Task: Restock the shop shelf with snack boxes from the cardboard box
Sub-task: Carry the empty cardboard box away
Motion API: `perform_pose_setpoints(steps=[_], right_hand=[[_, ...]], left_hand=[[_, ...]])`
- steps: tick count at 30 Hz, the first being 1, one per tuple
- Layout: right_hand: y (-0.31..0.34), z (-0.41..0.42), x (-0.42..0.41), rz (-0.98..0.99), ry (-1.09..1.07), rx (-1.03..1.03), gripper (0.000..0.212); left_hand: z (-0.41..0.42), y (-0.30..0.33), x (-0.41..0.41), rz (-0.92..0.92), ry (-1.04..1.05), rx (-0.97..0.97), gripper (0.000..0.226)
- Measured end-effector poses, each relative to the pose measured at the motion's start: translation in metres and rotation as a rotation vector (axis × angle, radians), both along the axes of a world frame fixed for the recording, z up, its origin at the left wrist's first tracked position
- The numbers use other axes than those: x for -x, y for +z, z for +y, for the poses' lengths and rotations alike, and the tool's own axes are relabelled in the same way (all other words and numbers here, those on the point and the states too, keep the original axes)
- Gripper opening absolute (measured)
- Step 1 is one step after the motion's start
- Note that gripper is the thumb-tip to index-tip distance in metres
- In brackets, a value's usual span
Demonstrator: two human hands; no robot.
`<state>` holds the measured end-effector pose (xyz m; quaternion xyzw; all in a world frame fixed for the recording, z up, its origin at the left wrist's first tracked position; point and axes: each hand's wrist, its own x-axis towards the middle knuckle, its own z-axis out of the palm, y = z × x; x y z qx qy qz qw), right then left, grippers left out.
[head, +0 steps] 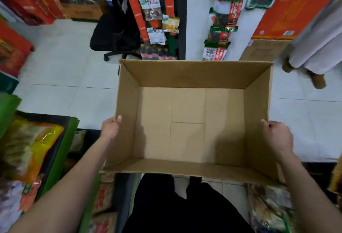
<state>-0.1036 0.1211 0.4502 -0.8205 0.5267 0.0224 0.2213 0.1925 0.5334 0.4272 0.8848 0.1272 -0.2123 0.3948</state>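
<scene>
Overhead: one cardboard box [188,120], open-topped, nothing inside. Gripped by two hands: left hand [110,128] thumb hooked over one side wall, right hand [278,137] fingers curled round the other.

Cardboard box [192,121]: plain brown corrugated board, matt, unprinted inside, with visible flap seams across the base and raw cut edges along the rim. Floor [64,84]: pale tiles, smooth, with a dull sheen and thin grout lines. Office chair [114,33]: black fabric seat, matt, on a black plastic wheeled base. Hanging snack packets [222,20]: glossy printed plastic film, some clear. Bagged goods [31,140] at lower left: shiny, crinkled plastic wrap in yellow and orange. Large carton [294,9] at upper right: printed orange card face, slightly satin, over plain brown board below. Person's trousers [181,205]: black cloth, matt.
</scene>
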Motion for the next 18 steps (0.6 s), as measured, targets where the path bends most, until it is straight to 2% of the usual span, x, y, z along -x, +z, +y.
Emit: perform_pose_setpoints(steps=[4,10,18], right_hand=[[-0.010,-0.028,-0.071,0.034,-0.006,-0.007,0.047],[-0.056,-0.046,-0.188,0.124,-0.039,-0.062,0.036],[-0.177,-0.050,-0.333,0.250,-0.015,-0.218,0.024]], left_hand=[[-0.029,-0.021,-0.071,0.027,0.004,0.014,0.044],[-0.051,-0.082,-0.197,0.096,-0.006,-0.001,0.043],[-0.049,-0.200,-0.351,0.163,0.000,-0.110,0.041]])
